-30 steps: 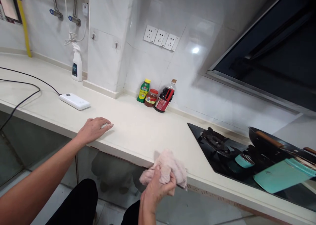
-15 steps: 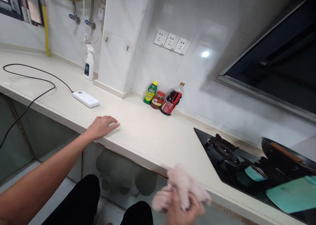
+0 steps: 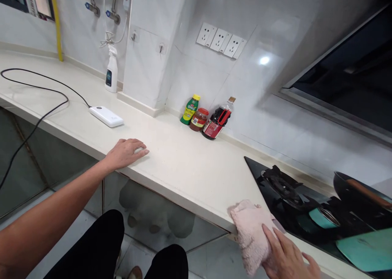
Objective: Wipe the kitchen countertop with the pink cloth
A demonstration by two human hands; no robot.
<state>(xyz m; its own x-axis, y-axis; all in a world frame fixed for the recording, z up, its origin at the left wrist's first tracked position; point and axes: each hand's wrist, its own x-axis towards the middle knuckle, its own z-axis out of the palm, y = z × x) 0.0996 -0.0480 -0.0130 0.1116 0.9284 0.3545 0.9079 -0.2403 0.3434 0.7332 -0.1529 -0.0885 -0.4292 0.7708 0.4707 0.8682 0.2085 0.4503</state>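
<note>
My left hand (image 3: 125, 153) rests on the white countertop (image 3: 183, 164) near its front edge, fingers loosely bent and thumb apart; a pale patch shows between thumb and fingers, and I cannot tell if it is the counter. At the lower right, my right hand (image 3: 286, 254) holds a pink cloth (image 3: 252, 234) with its fingers over it. The cloth lies across the counter's front edge, partly hanging over, just beside the black gas stove (image 3: 257, 177).
Behind stand a green bottle (image 3: 190, 109), a red-lidded jar (image 3: 199, 120) and a dark sauce bottle (image 3: 216, 122). Leftward are a white power bank (image 3: 106, 116) with a black cable and a spray bottle (image 3: 111, 73). A wok (image 3: 352, 191), a teal cup (image 3: 324, 218) and a teal board-like item (image 3: 367, 250) are at right.
My right hand has moved right, bringing the cloth from a bunched shape in front of the counter edge to lie flatter on it near the stove. My left hand has stayed in place.
</note>
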